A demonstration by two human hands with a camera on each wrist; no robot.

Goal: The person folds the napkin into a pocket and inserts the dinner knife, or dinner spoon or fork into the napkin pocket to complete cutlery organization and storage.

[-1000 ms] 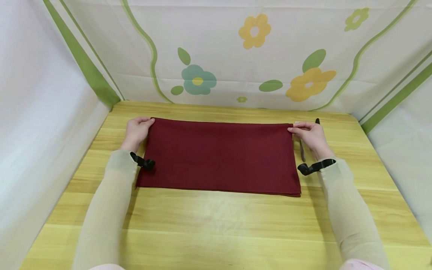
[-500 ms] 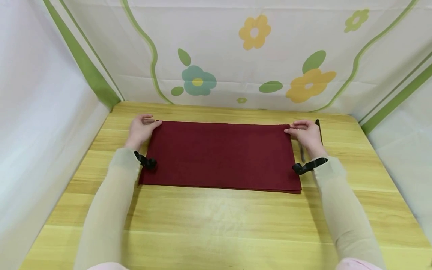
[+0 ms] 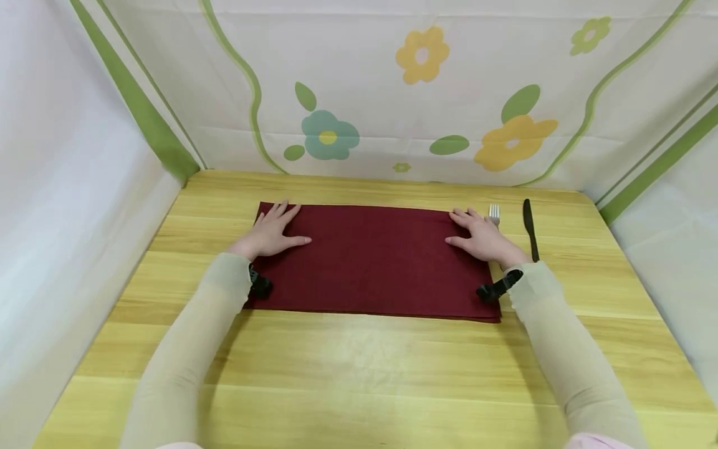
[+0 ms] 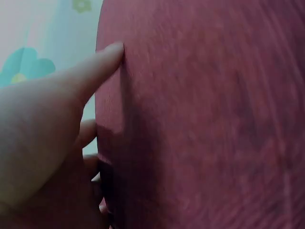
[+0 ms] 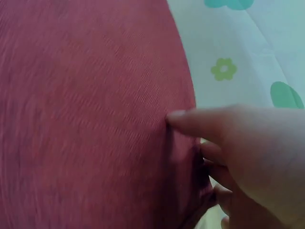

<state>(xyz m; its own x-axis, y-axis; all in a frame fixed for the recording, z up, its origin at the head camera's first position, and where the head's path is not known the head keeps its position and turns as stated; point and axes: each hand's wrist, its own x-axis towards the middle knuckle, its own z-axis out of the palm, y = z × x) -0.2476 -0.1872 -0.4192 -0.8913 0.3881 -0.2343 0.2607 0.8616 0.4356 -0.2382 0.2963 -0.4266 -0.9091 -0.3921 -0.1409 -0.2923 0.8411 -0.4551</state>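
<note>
A dark red cloth [image 3: 364, 262], folded into a wide rectangle, lies flat on the wooden table. My left hand [image 3: 272, 234] rests palm down on its far left corner, fingers spread toward the far edge. On the far right part of the cloth lies my right hand [image 3: 477, 236], its fingers also spread and straight. In the left wrist view the thumb [image 4: 112, 52] touches the cloth's surface, and the right wrist view shows the other thumb [image 5: 178, 118] doing the same. Neither hand grips the fabric.
Just right of the cloth a fork [image 3: 494, 213] shows its tines, its handle partly hidden by the right hand and arm. Farther right lies a dark knife [image 3: 530, 229]. A white flowered curtain [image 3: 381, 93] rises behind the table [image 3: 359, 380].
Both hands have let go of the cloth's far corners and moved inward, now lying flat on top with fingers spread. The fork's tines have come into view.
</note>
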